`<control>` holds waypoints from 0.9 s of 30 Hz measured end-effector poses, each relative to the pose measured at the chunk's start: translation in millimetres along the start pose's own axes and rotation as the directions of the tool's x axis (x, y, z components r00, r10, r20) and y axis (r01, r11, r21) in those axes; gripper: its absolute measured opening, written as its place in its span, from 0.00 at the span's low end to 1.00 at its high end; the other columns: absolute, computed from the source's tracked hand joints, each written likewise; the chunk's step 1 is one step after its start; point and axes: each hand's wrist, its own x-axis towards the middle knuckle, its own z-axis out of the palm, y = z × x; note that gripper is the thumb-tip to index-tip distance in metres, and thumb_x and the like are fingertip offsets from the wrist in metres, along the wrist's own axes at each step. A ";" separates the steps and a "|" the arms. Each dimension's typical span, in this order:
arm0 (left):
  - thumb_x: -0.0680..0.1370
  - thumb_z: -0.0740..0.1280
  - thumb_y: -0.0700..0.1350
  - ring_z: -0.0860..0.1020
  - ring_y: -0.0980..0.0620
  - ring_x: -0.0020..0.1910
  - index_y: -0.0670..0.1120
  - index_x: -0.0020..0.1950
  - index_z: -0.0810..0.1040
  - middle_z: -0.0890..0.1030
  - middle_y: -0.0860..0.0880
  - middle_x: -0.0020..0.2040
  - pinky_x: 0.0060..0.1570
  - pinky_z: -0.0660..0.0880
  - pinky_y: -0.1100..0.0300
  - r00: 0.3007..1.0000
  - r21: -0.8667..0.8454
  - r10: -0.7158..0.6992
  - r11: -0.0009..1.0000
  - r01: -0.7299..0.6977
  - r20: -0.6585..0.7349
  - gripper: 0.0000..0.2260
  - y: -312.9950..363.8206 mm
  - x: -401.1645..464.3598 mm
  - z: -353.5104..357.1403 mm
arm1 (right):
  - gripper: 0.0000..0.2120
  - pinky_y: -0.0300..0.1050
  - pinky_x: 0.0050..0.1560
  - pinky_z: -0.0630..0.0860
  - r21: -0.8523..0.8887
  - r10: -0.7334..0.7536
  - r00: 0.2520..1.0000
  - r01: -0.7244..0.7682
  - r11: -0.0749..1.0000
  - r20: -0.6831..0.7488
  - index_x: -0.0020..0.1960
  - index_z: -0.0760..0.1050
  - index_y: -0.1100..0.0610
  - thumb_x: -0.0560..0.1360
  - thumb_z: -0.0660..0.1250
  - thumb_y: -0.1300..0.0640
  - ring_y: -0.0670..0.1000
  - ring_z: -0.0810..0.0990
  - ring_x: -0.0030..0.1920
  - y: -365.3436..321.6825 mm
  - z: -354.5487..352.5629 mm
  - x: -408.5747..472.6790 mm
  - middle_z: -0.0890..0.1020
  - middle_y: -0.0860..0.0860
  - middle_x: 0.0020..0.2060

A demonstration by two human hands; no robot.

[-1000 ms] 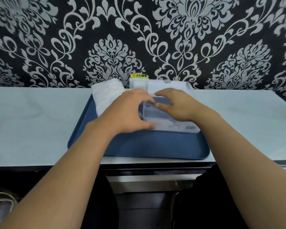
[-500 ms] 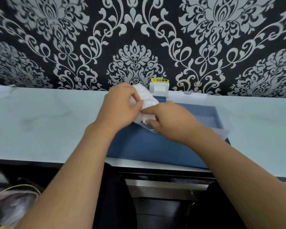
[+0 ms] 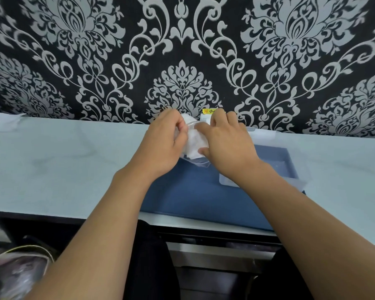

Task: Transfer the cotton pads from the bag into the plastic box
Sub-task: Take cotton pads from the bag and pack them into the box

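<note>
Both hands hold one clear plastic bag packed with white cotton pads [image 3: 194, 141], lifted above the far left part of the dark blue rectangular tray [image 3: 188, 195]. The left hand [image 3: 164, 144] has its grip pinched on the bag's upper left edge; the right hand [image 3: 225, 146] has its grip closed on the right side, thumb under the lower corner. The bag's long axis runs roughly away from the person, its far end uppermost between the two grips, which looks like the end to be opened.

The shallow clear plastic box [image 3: 290, 169], one only, lies on the tray's right part, below and to the right of the bag, partly hidden by the right forearm. The right hand is nearer it, so the pads would travel right and toward the person. The pads are pressed together and cannot be counted. The tray rests on the pale grey worktop [image 3: 63, 165].
</note>
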 end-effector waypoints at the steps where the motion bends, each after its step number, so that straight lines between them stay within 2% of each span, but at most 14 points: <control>1: 0.81 0.62 0.40 0.74 0.51 0.47 0.43 0.47 0.73 0.76 0.50 0.47 0.46 0.70 0.64 1.000 -0.005 -0.003 1.000 0.003 0.010 0.04 -1.2 -0.1 0.2 | 0.28 0.54 0.57 0.74 0.025 -0.005 1.000 0.004 1.000 0.021 0.71 0.69 0.49 0.74 0.72 0.46 0.58 0.68 0.60 -0.6 1.7 0.9 0.69 0.54 0.60; 5: 0.78 0.68 0.42 0.73 0.52 0.49 0.46 0.48 0.73 0.74 0.51 0.52 0.43 0.69 0.61 0.998 -0.043 -0.051 0.998 0.053 0.041 0.04 -3.9 2.0 -0.9 | 0.24 0.50 0.53 0.74 0.237 0.001 0.999 -0.013 0.971 0.052 0.67 0.72 0.51 0.73 0.74 0.50 0.56 0.71 0.58 0.0 5.1 1.6 0.71 0.52 0.60; 8: 0.68 0.76 0.41 0.71 0.52 0.56 0.51 0.60 0.70 0.67 0.53 0.63 0.46 0.69 0.62 0.965 0.021 -0.173 0.985 0.172 0.200 0.25 -7.6 -0.9 -1.7 | 0.22 0.49 0.51 0.72 0.270 0.000 0.994 -0.029 0.962 0.106 0.63 0.74 0.52 0.72 0.75 0.51 0.56 0.72 0.58 0.7 8.2 0.9 0.72 0.52 0.58; 10: 0.67 0.76 0.39 0.68 0.50 0.65 0.53 0.71 0.64 0.62 0.52 0.70 0.56 0.71 0.59 0.923 0.106 -0.243 0.970 0.221 0.298 0.36 -10.1 -3.4 -0.1 | 0.21 0.49 0.51 0.71 0.250 -0.020 0.992 -0.011 0.968 0.124 0.61 0.74 0.52 0.71 0.75 0.51 0.56 0.72 0.57 -0.5 11.1 0.3 0.72 0.52 0.57; 11: 0.67 0.74 0.37 0.67 0.49 0.68 0.53 0.73 0.62 0.61 0.52 0.73 0.60 0.70 0.58 0.917 0.116 -0.261 0.965 0.236 0.302 0.38 -11.8 -3.7 1.6 | 0.20 0.48 0.51 0.70 0.257 -0.026 0.992 -0.006 0.966 0.124 0.60 0.74 0.52 0.71 0.74 0.51 0.56 0.72 0.57 -1.7 12.2 0.1 0.72 0.51 0.57; 13: 0.69 0.72 0.35 0.67 0.48 0.69 0.52 0.74 0.64 0.62 0.50 0.73 0.62 0.68 0.60 0.930 0.106 -0.262 0.964 0.242 0.257 0.37 -13.2 -2.3 3.9 | 0.21 0.48 0.51 0.70 0.283 -0.028 0.993 -0.007 0.959 0.118 0.61 0.74 0.51 0.70 0.73 0.51 0.56 0.71 0.56 -4.8 12.6 -0.5 0.72 0.51 0.56; 17: 0.71 0.70 0.33 0.70 0.49 0.66 0.49 0.71 0.72 0.67 0.50 0.70 0.57 0.66 0.63 0.942 0.129 -0.252 0.965 0.228 0.220 0.30 -14.8 -0.8 3.8 | 0.21 0.52 0.54 0.75 0.313 -0.014 0.991 -0.028 0.949 0.133 0.62 0.76 0.51 0.71 0.73 0.49 0.56 0.71 0.57 -6.9 11.7 -1.0 0.72 0.52 0.57; 21: 0.71 0.68 0.31 0.73 0.48 0.63 0.48 0.67 0.76 0.70 0.49 0.67 0.57 0.66 0.64 0.954 0.099 -0.230 0.972 0.215 0.190 0.26 -17.5 -0.8 3.0 | 0.17 0.50 0.49 0.76 0.375 -0.036 0.992 -0.011 0.927 0.118 0.57 0.79 0.50 0.69 0.75 0.53 0.56 0.73 0.55 -3.3 12.7 -1.9 0.73 0.51 0.56; 27: 0.72 0.67 0.30 0.74 0.49 0.59 0.48 0.66 0.77 0.71 0.49 0.66 0.56 0.71 0.59 0.964 0.084 -0.222 0.974 0.212 0.145 0.25 -18.1 -0.7 4.3 | 0.13 0.54 0.49 0.77 0.484 -0.096 0.994 0.058 0.873 0.055 0.49 0.76 0.50 0.67 0.75 0.57 0.54 0.72 0.55 5.1 9.9 -9.4 0.73 0.48 0.55</control>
